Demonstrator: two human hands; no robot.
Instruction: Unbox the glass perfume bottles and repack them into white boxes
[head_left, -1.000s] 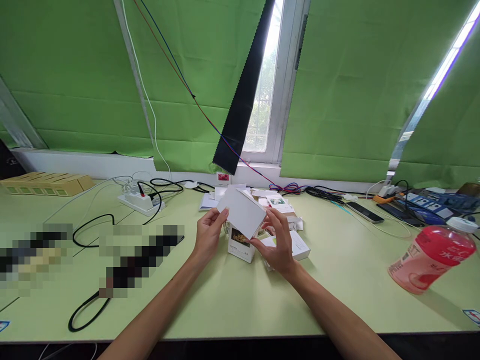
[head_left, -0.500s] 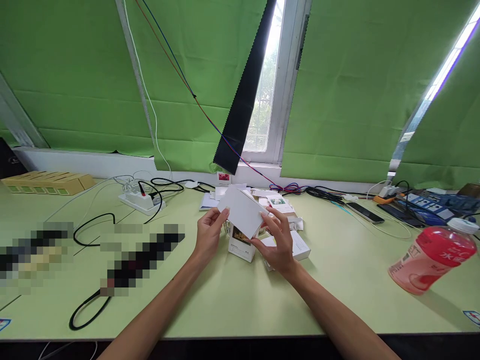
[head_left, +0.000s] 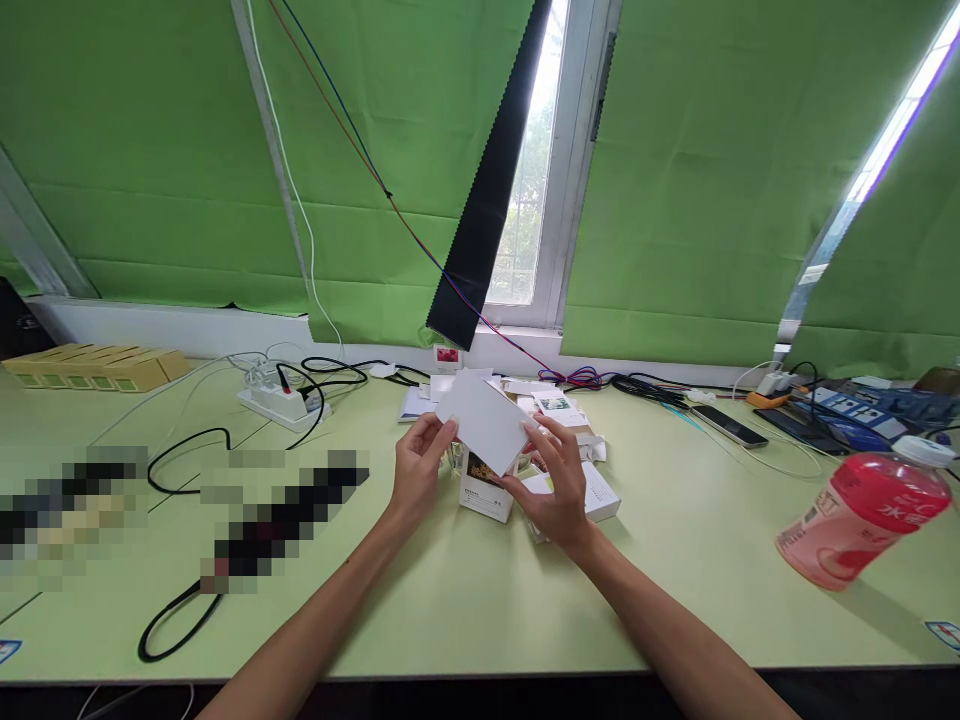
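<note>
A plain white card is held tilted above the table, between both hands. My left hand pinches its left edge, thumb on top and the fingers behind. On the other side my right hand grips the right edge between thumb and fingers. Just below the card stands a white box with a dark picture on its front, its upper part hidden by the card. Close beside my right hand lies a flat white box, partly covered by the fingers.
Behind the hands lies a pile of white cards and opened boxes. A pink drink bottle stands at the right, a phone farther back. At the left are a power strip, black cables and yellow boxes.
Both hands keep their hold on the card, which has barely shifted. The picture box beneath appears very slightly farther right.
</note>
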